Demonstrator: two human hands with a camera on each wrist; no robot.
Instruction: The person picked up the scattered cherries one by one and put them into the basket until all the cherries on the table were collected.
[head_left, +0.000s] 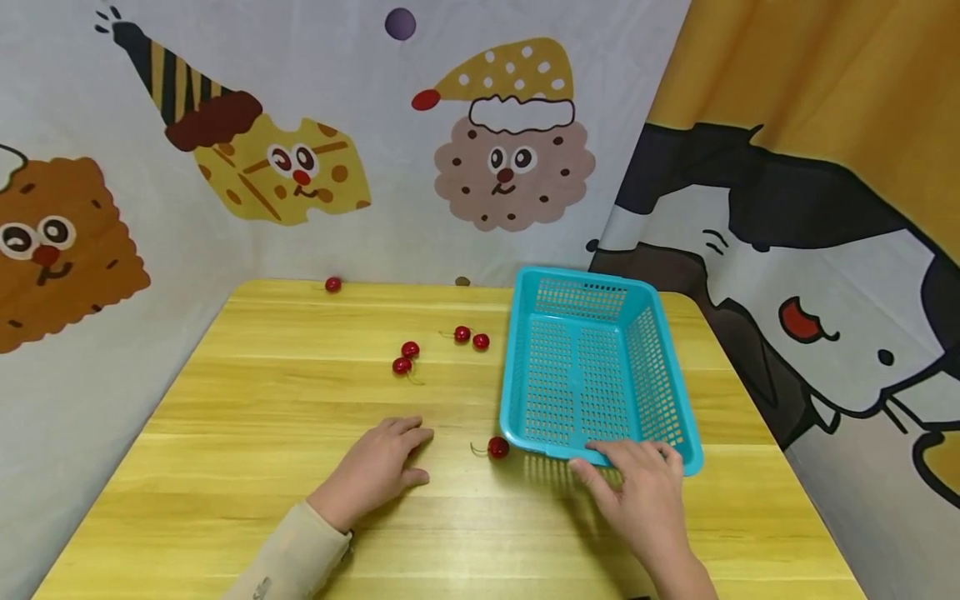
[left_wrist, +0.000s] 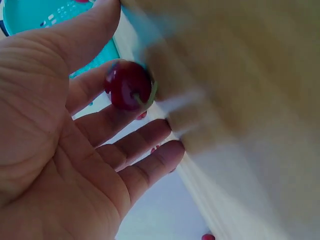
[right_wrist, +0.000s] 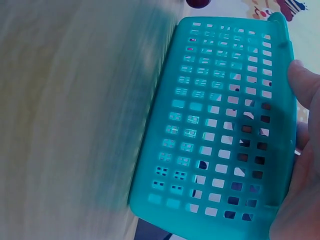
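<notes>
My left hand (head_left: 378, 471) lies low over the table, fingers loosely extended and palm turned toward the basket. A red cherry (head_left: 497, 447) with a thin stem rests on the table between that hand and the basket's near left corner. In the left wrist view the cherry (left_wrist: 129, 86) overlaps the fingertips, its stem toward the palm. At the near rim of the turquoise mesh basket (head_left: 517, 358), my right hand (head_left: 645, 496) holds on, fingers over the rim and thumb outside. The right wrist view shows the basket's perforated side wall (right_wrist: 220, 115) with the thumb (right_wrist: 302, 80) against its rim.
Two cherries (head_left: 402, 366) lie together mid-table, and another pair, including one cherry (head_left: 462, 334), sits nearer the basket. A single cherry (head_left: 333, 284) is at the table's far edge. Behind the wooden table (head_left: 247, 467) hangs a cartoon-printed cloth (head_left: 300, 50), with a yellow curtain (head_left: 825, 75) at right.
</notes>
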